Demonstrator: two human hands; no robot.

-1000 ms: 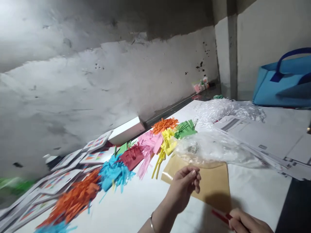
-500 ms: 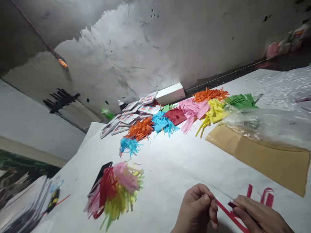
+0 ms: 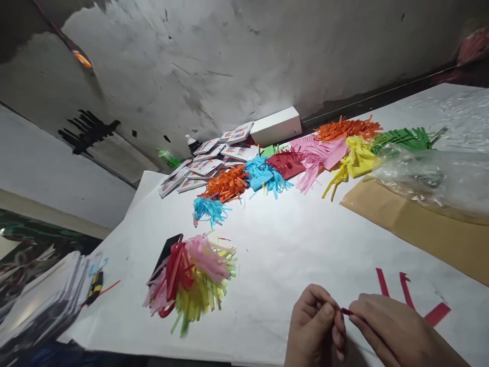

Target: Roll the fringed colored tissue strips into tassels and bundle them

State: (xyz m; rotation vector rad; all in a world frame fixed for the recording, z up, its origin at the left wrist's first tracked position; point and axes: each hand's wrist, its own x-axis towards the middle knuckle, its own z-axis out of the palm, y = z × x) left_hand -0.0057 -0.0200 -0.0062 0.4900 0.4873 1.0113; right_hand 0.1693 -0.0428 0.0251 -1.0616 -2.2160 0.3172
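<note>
My left hand (image 3: pixel 317 323) is at the lower right, thumb and forefinger pinched on one end of a dark red paper strip (image 3: pixel 347 311). Close beside it, my right hand (image 3: pixel 393 326) pinches the same strip, of which only a short piece shows between the fingertips. More red paper strips (image 3: pixel 407 290) stick out beyond and beside my right hand on the white tabletop (image 3: pixel 275 244); whether they join the held piece is hidden. To the left lies a heap of fringed paper tassels (image 3: pixel 198 290) in pink, red and yellow-green, partly over a dark flat object (image 3: pixel 166 255).
Fringed paper bundles run along the back: orange (image 3: pixel 227 184), blue (image 3: pixel 263 176), dark red (image 3: pixel 286 164), pink (image 3: pixel 321 153), yellow (image 3: pixel 357 158), green (image 3: pixel 403 138). Behind stand printed packs (image 3: pixel 206 167) and a white box (image 3: pixel 277 126). Clear plastic (image 3: pixel 431 173) covers part of a brown envelope (image 3: pixel 416 219).
My hands have drawn together, and the long red strip seen stretched between them now shows only as a short piece. The view has shifted, so the table's near edge appears.
</note>
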